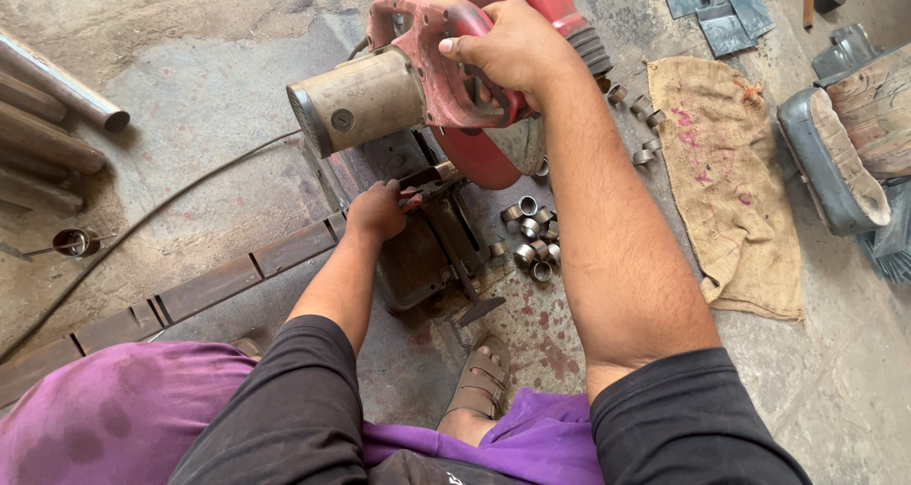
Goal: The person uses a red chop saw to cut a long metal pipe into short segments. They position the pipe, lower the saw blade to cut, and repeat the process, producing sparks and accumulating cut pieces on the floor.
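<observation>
Floor (209, 77): bare concrete, dusty, rust-stained near the bottom edge; a workshop seen from above.

Saw (418, 96): red chop saw, centre top, on a dark steel base. Drum-shaped motor housing points left; disc guard behind. Judged heavy and rigid; the looped red handle on top is the evident place to take hold.

Right hand (512, 48): clenched around the saw handle, thumb over the top.

Left hand (377, 212): closed on the end of the bar, at the vice (432, 181) under the disc. Whether the fingers pinch the bar or the clamp lever cannot be told.

Bar (209, 286): long flat steel section running from the floor's lower left edge up to the saw base, scored crosswise at intervals. Judged stiff, weighty, with sharp edges; best held near the vice where the hand sits.

Rings (531, 233): short cut tube pieces, bright metal, heaped just right of the base; a few more beside the sack. Small, light, likely burred.

Sack (726, 181): burlap, spread flat on the right, pink-stained.

Pipes (57, 96): several lying at the upper left edge.

Cable (142, 224): dark, curving from the left edge to the saw.

Cushion (835, 162): worn seat pad at the right edge.

Foot (479, 385): sandalled, below the base, between purple-clothed knees.
</observation>
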